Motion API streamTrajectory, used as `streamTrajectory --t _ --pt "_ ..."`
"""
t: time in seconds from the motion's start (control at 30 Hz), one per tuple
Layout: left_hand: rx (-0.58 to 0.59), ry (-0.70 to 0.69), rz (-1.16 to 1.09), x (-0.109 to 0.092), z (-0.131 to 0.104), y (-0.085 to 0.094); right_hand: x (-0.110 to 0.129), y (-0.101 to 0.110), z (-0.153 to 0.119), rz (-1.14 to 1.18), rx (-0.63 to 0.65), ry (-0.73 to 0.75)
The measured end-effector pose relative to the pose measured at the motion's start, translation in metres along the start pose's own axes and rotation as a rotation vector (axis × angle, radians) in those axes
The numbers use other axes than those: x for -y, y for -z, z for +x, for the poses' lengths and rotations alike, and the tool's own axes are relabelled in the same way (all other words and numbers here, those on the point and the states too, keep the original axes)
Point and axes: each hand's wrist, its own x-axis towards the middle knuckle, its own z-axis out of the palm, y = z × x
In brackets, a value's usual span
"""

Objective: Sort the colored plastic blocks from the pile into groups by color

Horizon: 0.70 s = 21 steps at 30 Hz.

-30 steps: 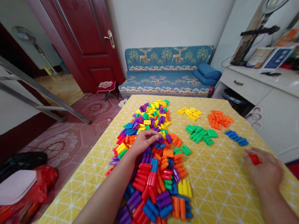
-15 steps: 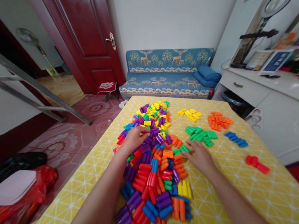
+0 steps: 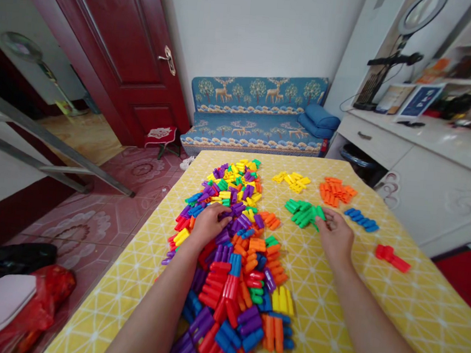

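My right hand [image 3: 337,235] is at the right end of a group of green plastic blocks [image 3: 301,212]. Its thumb and fingers close on a green block [image 3: 320,212] there, which touches or nearly touches the others. Over the long mixed heap, my left hand [image 3: 210,222] is bent with thumb and fingers slightly apart. Purple blocks [image 3: 237,208] show between and beside its fingertips; whether it touches them I cannot tell. The heap holds ribbed, tube-like blocks in red, orange, blue, yellow, green and purple.
Separate groups of yellow blocks [image 3: 292,180], orange blocks [image 3: 336,191], blue blocks [image 3: 361,219] and red blocks [image 3: 392,258] lie on the yellow patterned tablecloth [image 3: 322,321]. Beyond the table stands a blue sofa [image 3: 248,122]; a white cabinet [image 3: 437,177] is at the right.
My right hand has gone from the heap's right edge to the green group, carrying a green block. My left hand stays over the heap. The view has shifted slightly.
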Motion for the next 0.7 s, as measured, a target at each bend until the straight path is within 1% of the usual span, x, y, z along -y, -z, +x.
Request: streamTrajectory --t 0.07,0.1,0.13,0.2,0.23,0.27,0.3,0.37,0.47,0.53,0.57,0.6,0.7 --pt "0.003 -0.004 0.020 -0.002 -0.001 0.001 -0.004 0.002 0.003 0.040 0.018 -0.043" --pt "0.005 -0.010 0.033 -0.003 -0.002 0.002 -0.004 0.003 0.001 0.032 0.012 -0.041" --pt "0.005 -0.015 0.047 -0.005 -0.002 0.003 -0.003 0.003 -0.001 0.009 -0.010 -0.015" --pt "0.009 -0.018 0.068 -0.007 -0.004 0.003 0.004 0.002 -0.010 -0.057 -0.073 0.097" --pt "0.014 -0.016 0.073 -0.007 -0.005 0.003 0.009 0.001 -0.016 -0.080 -0.089 0.160" --pt "0.018 -0.011 0.073 -0.007 -0.005 0.003 0.016 -0.001 -0.022 -0.091 -0.077 0.212" --pt "0.020 -0.008 0.069 -0.007 -0.005 0.002 0.023 -0.003 -0.029 -0.092 -0.038 0.252" --pt "-0.002 -0.012 0.035 -0.006 -0.005 0.001 0.036 -0.009 -0.043 -0.066 0.104 0.302" --pt "-0.119 -0.072 -0.112 -0.007 -0.004 0.000 0.051 -0.020 -0.059 -0.016 0.319 0.379" --pt "-0.176 -0.156 -0.231 -0.010 -0.003 0.002 0.054 -0.025 -0.064 -0.005 0.388 0.422" --pt "-0.165 -0.205 -0.280 -0.013 -0.004 0.003 0.054 -0.027 -0.065 -0.003 0.404 0.429" --pt "-0.124 -0.252 -0.318 -0.016 -0.004 0.005 0.054 -0.027 -0.066 -0.003 0.411 0.423" --pt "0.056 -0.331 -0.346 -0.024 -0.006 0.007 0.051 -0.025 -0.064 -0.014 0.420 0.363"
